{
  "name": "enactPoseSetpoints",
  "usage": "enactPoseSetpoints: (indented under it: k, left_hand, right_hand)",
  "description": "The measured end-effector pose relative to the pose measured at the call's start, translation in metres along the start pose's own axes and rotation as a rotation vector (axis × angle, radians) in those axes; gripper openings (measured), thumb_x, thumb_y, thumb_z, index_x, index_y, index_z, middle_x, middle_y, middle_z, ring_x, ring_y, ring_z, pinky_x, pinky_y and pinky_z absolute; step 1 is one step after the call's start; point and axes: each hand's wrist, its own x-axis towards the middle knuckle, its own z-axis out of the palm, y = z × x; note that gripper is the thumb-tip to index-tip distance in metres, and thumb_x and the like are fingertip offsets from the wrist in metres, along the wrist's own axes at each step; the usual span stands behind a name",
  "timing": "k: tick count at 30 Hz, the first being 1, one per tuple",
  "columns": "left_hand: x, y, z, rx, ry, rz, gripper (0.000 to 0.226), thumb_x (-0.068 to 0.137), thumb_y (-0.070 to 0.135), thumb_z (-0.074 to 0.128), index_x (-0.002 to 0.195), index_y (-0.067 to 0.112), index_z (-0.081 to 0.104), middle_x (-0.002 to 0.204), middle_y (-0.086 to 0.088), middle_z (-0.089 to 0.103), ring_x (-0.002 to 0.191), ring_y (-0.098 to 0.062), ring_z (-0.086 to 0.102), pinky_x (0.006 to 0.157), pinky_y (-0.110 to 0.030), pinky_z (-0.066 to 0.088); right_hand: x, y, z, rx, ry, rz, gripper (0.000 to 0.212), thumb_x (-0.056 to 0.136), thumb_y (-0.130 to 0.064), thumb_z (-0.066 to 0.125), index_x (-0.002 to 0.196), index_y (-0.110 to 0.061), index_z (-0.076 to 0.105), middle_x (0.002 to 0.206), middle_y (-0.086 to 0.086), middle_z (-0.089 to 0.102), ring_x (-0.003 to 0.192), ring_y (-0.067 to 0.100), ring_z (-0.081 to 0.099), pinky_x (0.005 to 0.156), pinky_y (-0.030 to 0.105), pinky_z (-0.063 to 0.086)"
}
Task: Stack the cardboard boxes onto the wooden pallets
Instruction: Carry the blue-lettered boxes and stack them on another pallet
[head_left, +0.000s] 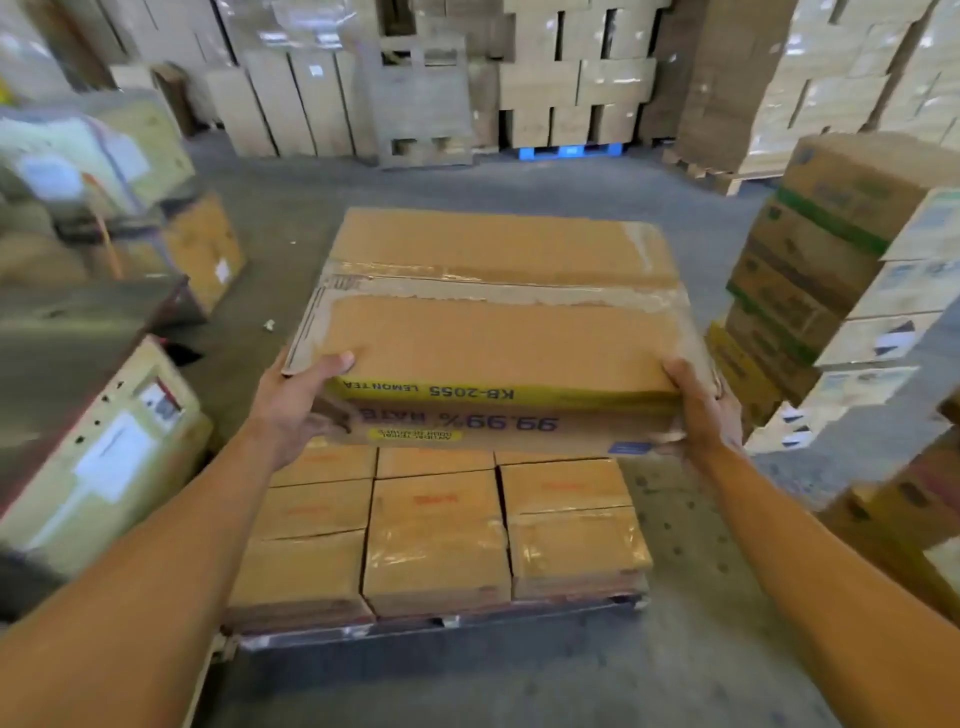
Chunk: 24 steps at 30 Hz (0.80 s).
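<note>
You are carrying the wide, stiff cardboard box (498, 332), likely heavy, mid-frame, left hand (296, 400) and right hand (701, 405) each clamping a near corner, fingers curled underneath.

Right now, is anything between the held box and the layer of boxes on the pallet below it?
Nothing visible. The box, held by the left hand and right hand, hangs over the bare tops of the stacked boxes.
</note>
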Motion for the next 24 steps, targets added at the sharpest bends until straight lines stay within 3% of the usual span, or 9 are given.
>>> enactPoseSetpoints:
  k: [2, 5, 7, 9, 11, 13, 18, 20, 24]
  left_hand:
    - [-0.002, -0.010, -0.049, 0.020, 0.037, -0.021, 0.106, 0.046, 0.045, 0.097, 0.138, 0.016, 0.054, 0.109, -0.015, 0.075, 0.070, -0.042, 0.071, 0.064, -0.061, 0.059]
    - [0.000, -0.031, -0.103, 0.020, 0.073, -0.065, 0.082, 0.062, 0.043, 0.091, 0.132, 0.018, 0.058, 0.103, -0.017, 0.075, 0.073, -0.046, 0.071, 0.068, -0.057, 0.061]
    - [0.004, -0.047, -0.129, -0.028, 0.083, -0.098, 0.064, 0.067, 0.044, 0.088, 0.125, 0.034, 0.062, 0.108, -0.011, 0.076, 0.085, -0.051, 0.069, 0.076, -0.062, 0.059]
    - [0.013, -0.068, -0.148, -0.059, 0.124, -0.144, 0.067, 0.065, 0.043, 0.090, 0.125, 0.034, 0.061, 0.114, -0.014, 0.074, 0.086, -0.045, 0.069, 0.078, -0.062, 0.058]
    - [0.020, -0.089, -0.159, -0.078, 0.207, -0.201, 0.075, 0.068, 0.035, 0.087, 0.132, 0.016, 0.053, 0.106, -0.011, 0.074, 0.083, -0.038, 0.072, 0.076, -0.065, 0.057]
    - [0.032, -0.109, -0.169, -0.095, 0.241, -0.242, 0.075, 0.068, 0.030, 0.082, 0.132, 0.008, 0.050, 0.089, -0.002, 0.077, 0.075, -0.036, 0.073, 0.071, -0.070, 0.055]
    - [0.079, -0.170, -0.195, -0.112, 0.325, -0.326, 0.092, 0.061, 0.037, 0.086, 0.141, 0.009, 0.050, 0.107, -0.005, 0.073, 0.075, -0.027, 0.077, 0.083, -0.069, 0.054]
    - [0.102, -0.198, -0.204, -0.088, 0.332, -0.338, 0.087, 0.059, 0.038, 0.089, 0.134, 0.010, 0.057, 0.105, -0.004, 0.075, 0.084, -0.029, 0.076, 0.083, -0.069, 0.054]
    - [0.138, -0.256, -0.218, -0.073, 0.361, -0.361, 0.055, 0.067, 0.029, 0.088, 0.115, 0.017, 0.065, 0.098, 0.001, 0.078, 0.092, -0.030, 0.075, 0.080, -0.069, 0.055]
  right_hand:
    - [-0.021, 0.022, 0.042, -0.020, -0.044, 0.026, 0.081, 0.072, -0.053, 0.077, 0.143, -0.027, 0.050, 0.127, 0.000, 0.060, 0.109, 0.024, 0.059, 0.085, 0.044, 0.056]
    - [-0.040, 0.057, 0.091, 0.001, -0.105, 0.090, 0.049, 0.077, -0.044, 0.079, 0.119, -0.028, 0.059, 0.112, -0.002, 0.067, 0.111, 0.027, 0.065, 0.095, 0.057, 0.054]
    - [-0.045, 0.080, 0.115, 0.001, -0.126, 0.096, 0.024, 0.085, -0.036, 0.076, 0.103, -0.033, 0.060, 0.105, -0.003, 0.068, 0.108, 0.026, 0.066, 0.096, 0.060, 0.053]
    - [-0.043, 0.098, 0.135, -0.014, -0.124, 0.134, 0.031, 0.084, -0.038, 0.077, 0.110, -0.033, 0.061, 0.109, -0.002, 0.068, 0.109, 0.024, 0.066, 0.093, 0.058, 0.056]
    - [-0.040, 0.117, 0.154, -0.069, -0.139, 0.185, 0.069, 0.072, -0.051, 0.081, 0.134, -0.031, 0.055, 0.120, -0.002, 0.068, 0.113, 0.026, 0.066, 0.083, 0.058, 0.059]
    - [-0.031, 0.140, 0.172, -0.121, -0.138, 0.239, 0.089, 0.063, -0.059, 0.081, 0.143, -0.032, 0.050, 0.123, -0.003, 0.067, 0.112, 0.027, 0.067, 0.080, 0.060, 0.060]
    - [-0.007, 0.207, 0.215, -0.222, -0.105, 0.294, 0.076, 0.063, -0.064, 0.078, 0.132, -0.043, 0.053, 0.114, -0.012, 0.065, 0.115, 0.026, 0.063, 0.080, 0.058, 0.060]
    - [0.003, 0.238, 0.229, -0.210, -0.088, 0.311, 0.064, 0.064, -0.063, 0.079, 0.121, -0.047, 0.054, 0.105, -0.019, 0.065, 0.112, 0.022, 0.063, 0.081, 0.058, 0.060]
    - [0.013, 0.294, 0.249, -0.203, -0.040, 0.325, 0.059, 0.074, -0.052, 0.079, 0.126, -0.045, 0.051, 0.106, -0.019, 0.066, 0.109, 0.017, 0.065, 0.076, 0.059, 0.060]
